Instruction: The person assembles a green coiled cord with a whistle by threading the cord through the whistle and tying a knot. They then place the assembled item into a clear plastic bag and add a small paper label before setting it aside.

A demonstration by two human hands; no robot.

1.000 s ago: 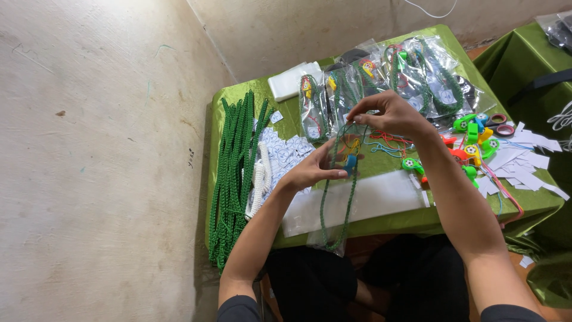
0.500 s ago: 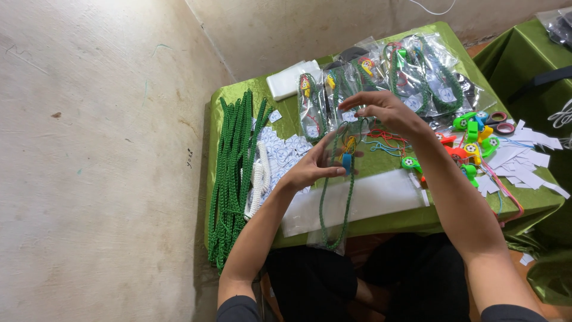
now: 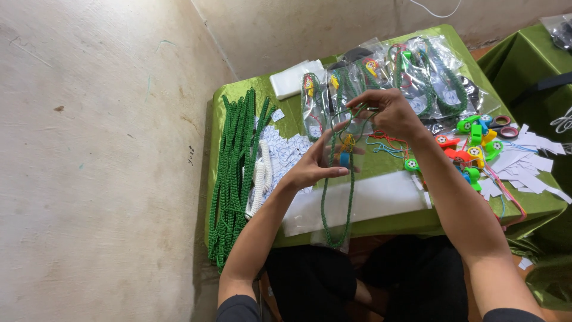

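My left hand (image 3: 316, 162) holds a clear plastic bag (image 3: 336, 179) that hangs over the front edge of the green-covered table (image 3: 393, 223). A green braided cord (image 3: 350, 197) runs through the bag and loops down below the table edge, with a small yellow and blue whistle (image 3: 345, 154) at my left fingertips. My right hand (image 3: 386, 111) is raised above it and pinches the upper end of the green cord.
A thick bundle of green cords (image 3: 235, 173) lies along the table's left side beside small white paper tags (image 3: 286, 149) and a white coiled cord (image 3: 260, 185). Filled clear bags (image 3: 417, 71) lie at the back. Coloured whistles (image 3: 476, 143) and paper slips (image 3: 530, 155) sit at right.
My right hand has lifted up and away from the table with the cord's end. My left hand has shifted slightly higher on the bag.
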